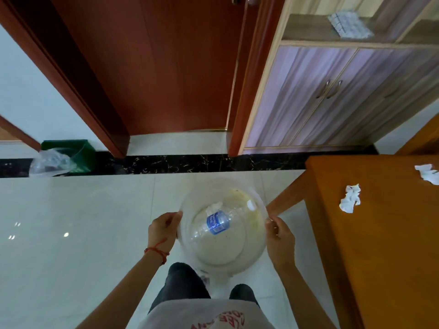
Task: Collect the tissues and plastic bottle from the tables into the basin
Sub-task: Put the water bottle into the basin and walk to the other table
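Observation:
I carry a clear plastic basin [249, 257] in front of me over the floor. My left hand [164, 230] grips its left rim and my right hand [280, 236] grips its right rim. Inside lie a clear plastic bottle [217, 222] with a blue label and a small white tissue [213, 207] beside it. On the orange wooden table [384, 257] to my right lie two crumpled white tissues: one [350, 198] near the table's left side, another [427, 173] at the frame's right edge.
A dark red door [152, 67] stands ahead. A wooden cabinet [332, 96] stands right of it. A green bin [71, 154] with a plastic bag sits by the wall at left. Pale floor tiles [83, 233] spread to my left.

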